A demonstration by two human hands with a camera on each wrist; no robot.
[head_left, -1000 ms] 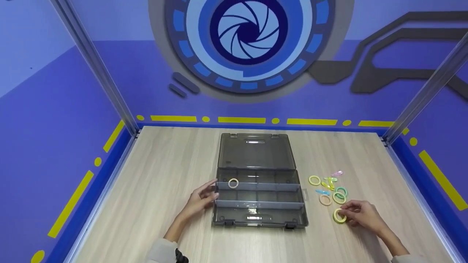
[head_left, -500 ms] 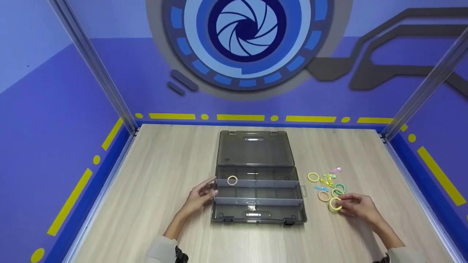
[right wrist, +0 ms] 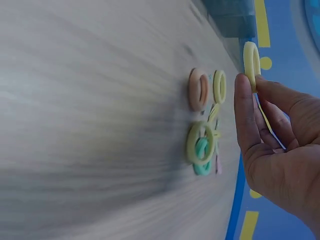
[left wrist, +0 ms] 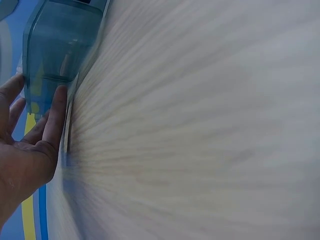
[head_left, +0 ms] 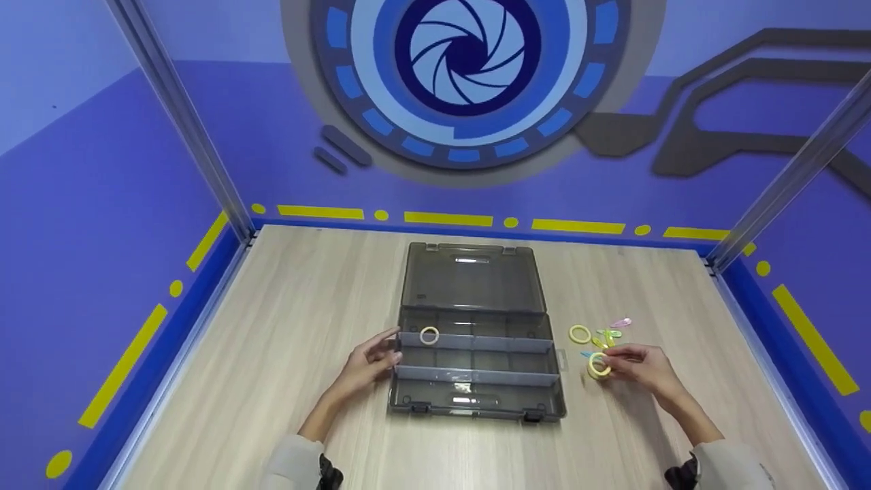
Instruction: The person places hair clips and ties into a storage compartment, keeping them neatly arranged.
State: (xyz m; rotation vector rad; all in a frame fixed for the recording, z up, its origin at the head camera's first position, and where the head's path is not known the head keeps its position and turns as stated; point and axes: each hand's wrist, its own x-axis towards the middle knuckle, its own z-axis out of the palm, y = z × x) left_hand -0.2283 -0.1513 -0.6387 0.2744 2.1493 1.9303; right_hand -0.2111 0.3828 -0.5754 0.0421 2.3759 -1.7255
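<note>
My right hand [head_left: 646,376] pinches a yellow hair tie [right wrist: 249,65] between thumb and fingertips, raised above the table right of the box. Fingers of my left hand [head_left: 366,365] touch the left side of a smoky clear organizer box [head_left: 442,410], its lid [head_left: 473,279] laid back. One pale beige hair tie [head_left: 422,336] sits in the box at the left, over the rear divider; its exact compartment I cannot tell. Under the right hand lie a peach hair tie [right wrist: 192,90] and a yellow one [right wrist: 191,145] overlapping a green one [right wrist: 202,169].
Another yellow hair tie [head_left: 572,334] lies right of the box. Near it are snap hair clips: pink [head_left: 621,322], green [head_left: 614,333], yellow [head_left: 599,343] and blue [head_left: 586,354]. Blue walls [head_left: 340,194] and metal posts [head_left: 184,116] enclose the wooden table [head_left: 320,286].
My right hand has carried the yellow hair tie up and left, over the other hair ties toward the box. The left hand stays at the box's side.
</note>
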